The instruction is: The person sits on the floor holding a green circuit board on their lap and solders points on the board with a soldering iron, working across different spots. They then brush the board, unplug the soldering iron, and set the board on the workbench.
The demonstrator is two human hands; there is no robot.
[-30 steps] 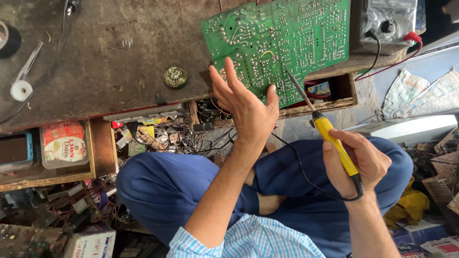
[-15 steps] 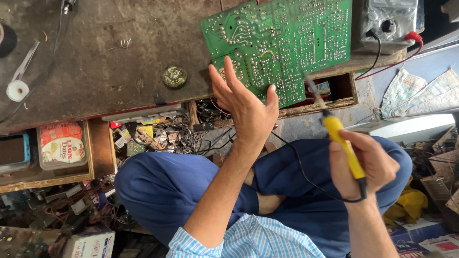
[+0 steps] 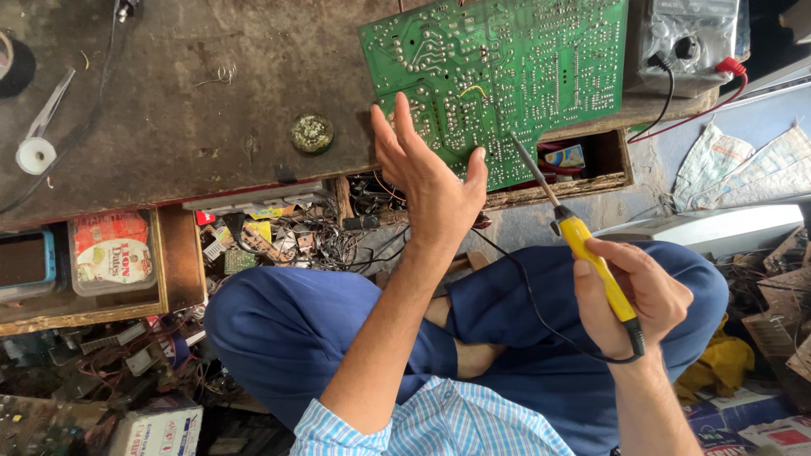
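A large green circuit board (image 3: 515,76) lies solder side up on the dark workbench (image 3: 186,110), overhanging its near edge. My left hand (image 3: 427,181) hovers at the board's near edge, fingers spread and empty, fingertips close to the board. My right hand (image 3: 634,295) grips a yellow-handled soldering iron (image 3: 583,245); its metal tip points at the board's lower edge, just to the right of my left thumb. A black cord runs from the iron's handle across my lap.
A round solder-cleaner tin (image 3: 312,133) and a white roll (image 3: 35,154) sit on the bench. A grey meter (image 3: 688,38) with red and black leads stands right of the board. Open drawers (image 3: 279,232) below hold wires and parts. My blue-trousered legs are crossed beneath.
My left hand has lifted slightly off the board and spread its fingers. The soldering iron has shifted a little to the right and down, its tip still at the board's edge.
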